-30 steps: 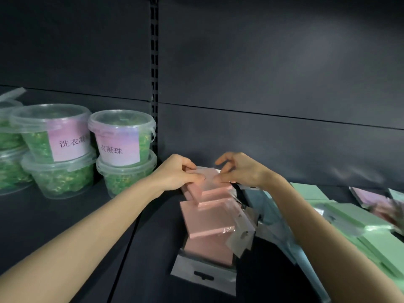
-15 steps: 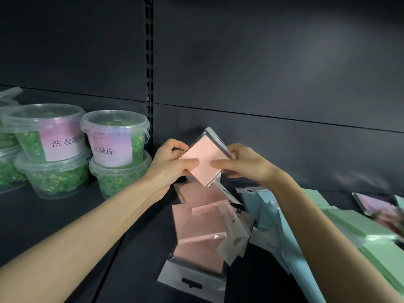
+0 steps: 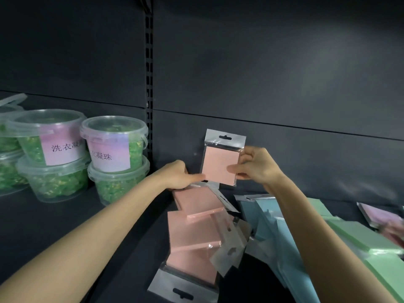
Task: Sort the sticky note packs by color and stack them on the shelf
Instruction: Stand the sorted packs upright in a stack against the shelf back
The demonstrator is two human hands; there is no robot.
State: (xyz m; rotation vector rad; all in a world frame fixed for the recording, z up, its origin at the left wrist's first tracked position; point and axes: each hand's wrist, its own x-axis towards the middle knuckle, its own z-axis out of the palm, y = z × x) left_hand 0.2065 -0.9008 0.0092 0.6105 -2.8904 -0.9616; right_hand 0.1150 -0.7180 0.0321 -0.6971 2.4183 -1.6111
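A dark grey metal shelf point(image 3: 54, 219) with a dark back panel holds the goods. The right hand point(image 3: 254, 166) pinches an upright pink sticky note pack in a clear hang-tab sleeve point(image 3: 220, 165) by its right edge, just above the overlapping row of pink packs point(image 3: 192, 226). The left hand point(image 3: 178, 176) touches its lower left corner, fingers loosely curled. Pale blue packs point(image 3: 273, 217) and green packs point(image 3: 358, 237) lie to the right; clear labelled tubs of green beads point(image 3: 113, 158) stand stacked at left.

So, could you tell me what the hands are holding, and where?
Right hand pinches the upright pink pack at its right edge; left hand touches its lower left corner.
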